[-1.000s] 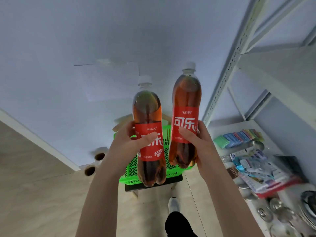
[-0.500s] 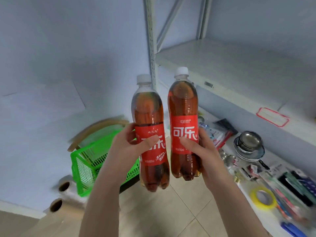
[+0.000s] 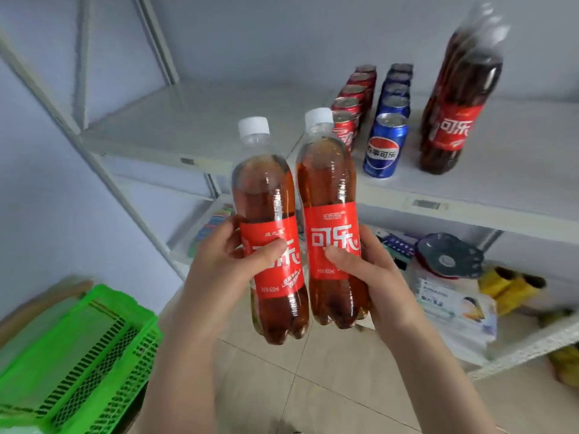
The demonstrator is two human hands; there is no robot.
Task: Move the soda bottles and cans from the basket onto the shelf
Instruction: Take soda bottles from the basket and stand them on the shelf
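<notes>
Red-labelled, the left bottle (image 3: 269, 233) is gripped upright by the left hand (image 3: 225, 270) and the right bottle (image 3: 332, 214) by the right hand (image 3: 372, 277), side by side before the shelf (image 3: 219, 120). Half a second ago the red cans (image 3: 347, 104), blue cans (image 3: 387, 145) and shelved bottles (image 3: 454, 114) far right were out of view. The green basket (image 3: 78, 355) now sits lower, near left.

On the shelf (image 3: 501, 183), the tall bottles (image 3: 454, 126) at its right are motion-smeared, their count unclear. The shelf's front red can (image 3: 346, 133) is half hidden behind a held bottle (image 3: 326, 183). Below the shelf, frame edges crop the green basket (image 3: 78, 364).
</notes>
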